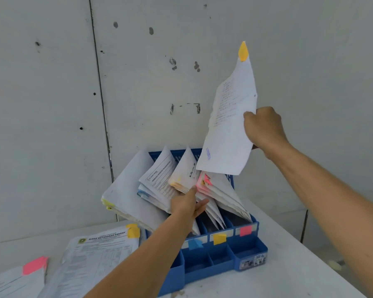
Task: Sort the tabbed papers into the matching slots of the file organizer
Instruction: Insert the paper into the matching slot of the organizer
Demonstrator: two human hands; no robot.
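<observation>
A blue file organizer (224, 259) stands on the white table, its slots marked with blue (194, 244), orange (219, 238) and pink (245, 230) tabs. Bundles of papers lean out of the slots to the left. My right hand (262, 127) grips a white sheet (230, 123) with an orange tab (243, 51) at its top corner, held up above the organizer's right side. My left hand (188, 204) reaches between the filed bundles with fingers extended, pressing against the orange-tabbed stack (182, 175).
Left of the organizer lie a printed sheet with an orange tab (99, 259) and a sheet with a pink tab (33, 265). A grey wall stands close behind. The table's right edge (310, 246) runs diagonally toward the front.
</observation>
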